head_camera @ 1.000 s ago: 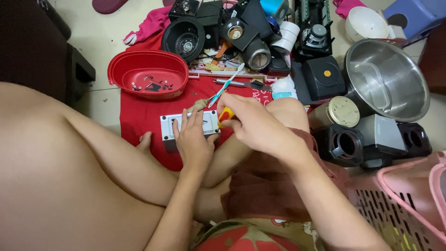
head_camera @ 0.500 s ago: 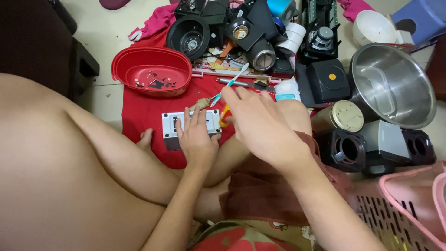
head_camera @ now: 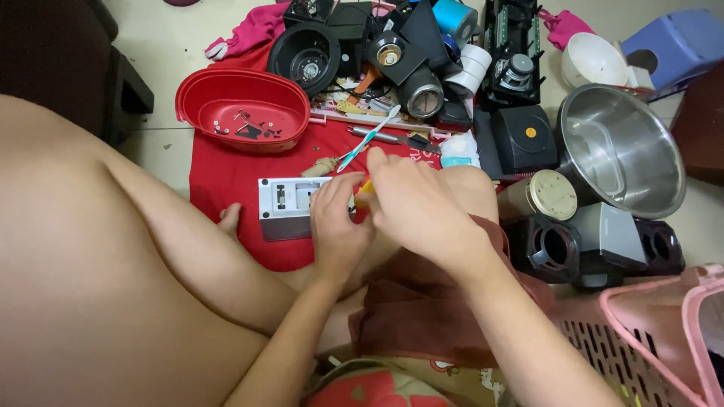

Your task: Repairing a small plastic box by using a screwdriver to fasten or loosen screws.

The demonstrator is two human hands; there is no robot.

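Grey box (head_camera: 285,205) — small, rectangular, metal-looking, lying flat on a red cloth (head_camera: 226,169) just in front of the person's crossed legs. Top face pale with two dark slots; its right end is covered by the left hand (head_camera: 337,226), which presses down on it with fingers curled over the edge. Right hand (head_camera: 411,200) sits just beside the left, touching it, closed around a yellow-handled tool (head_camera: 365,188) whose tip is hidden at the box's right end; what the tip meets cannot be told. Toothbrush (head_camera: 369,139) — white and teal, lying slantwise on the cloth just beyond the hands. Red basin (head_camera: 243,111) with small dark bits sits behind the box. Steel pot (head_camera: 620,151), black speaker parts (head_camera: 305,51) and a pink basket (head_camera: 656,332) lie to the right and beyond.
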